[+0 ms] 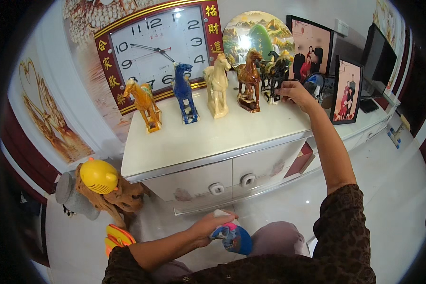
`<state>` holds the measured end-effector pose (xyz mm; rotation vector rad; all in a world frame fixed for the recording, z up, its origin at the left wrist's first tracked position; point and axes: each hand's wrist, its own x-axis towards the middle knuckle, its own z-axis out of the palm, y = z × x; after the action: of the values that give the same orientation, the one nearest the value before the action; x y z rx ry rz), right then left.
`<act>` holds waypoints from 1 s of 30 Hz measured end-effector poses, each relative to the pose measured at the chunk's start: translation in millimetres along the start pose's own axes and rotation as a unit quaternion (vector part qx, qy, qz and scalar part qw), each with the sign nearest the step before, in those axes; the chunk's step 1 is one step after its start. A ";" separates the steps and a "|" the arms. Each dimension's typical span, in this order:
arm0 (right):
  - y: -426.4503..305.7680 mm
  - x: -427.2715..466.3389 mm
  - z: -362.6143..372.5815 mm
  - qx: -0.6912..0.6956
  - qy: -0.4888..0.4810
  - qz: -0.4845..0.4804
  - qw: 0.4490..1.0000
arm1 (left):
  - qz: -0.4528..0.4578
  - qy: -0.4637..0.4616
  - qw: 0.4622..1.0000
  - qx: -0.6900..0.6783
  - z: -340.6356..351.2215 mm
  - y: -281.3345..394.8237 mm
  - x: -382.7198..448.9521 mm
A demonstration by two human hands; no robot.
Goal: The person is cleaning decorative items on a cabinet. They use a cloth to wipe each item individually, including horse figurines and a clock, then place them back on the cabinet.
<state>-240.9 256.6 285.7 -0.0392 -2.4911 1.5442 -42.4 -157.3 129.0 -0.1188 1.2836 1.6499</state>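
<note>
My right hand (295, 94) reaches over the white cabinet top, its fingertips at the legs of a dark-glazed horse figurine (277, 71). To its left, in a row, stand a brown horse figurine (249, 76), a cream one (218, 81), a blue one (184, 90) and an amber one (143, 101). Low before my body, my left hand (213, 227) grips a blue container (239, 241) with pink and white parts at its top. The fingers cover part of it, so its exact kind is unclear.
Behind the row are a large wall clock (156, 46) and a round landscape plate (257, 39). Two framed photographs (310, 46) and a television (378, 56) occupy the right side. At the cabinet's left, a yellow toy-like object (99, 175) rests on a wooden root stand (127, 195).
</note>
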 end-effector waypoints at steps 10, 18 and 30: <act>9.4 -32.0 3.1 -0.007 0.046 -0.060 0.997 | 0.024 -0.031 0.999 -0.010 -15.6 6.5 -0.5; 12.2 -40.4 -7.6 -0.017 0.087 -0.065 0.994 | 0.026 -0.053 0.998 -0.011 -14.7 5.8 -3.3; -67.4 -249.2 134.9 0.037 -0.154 -0.315 0.936 | 0.273 -0.053 0.960 -0.032 37.9 62.1 -40.3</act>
<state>-17.2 74.1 246.9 0.9816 -2.2962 1.4238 -50.5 -149.4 211.5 0.3099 1.2459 2.1316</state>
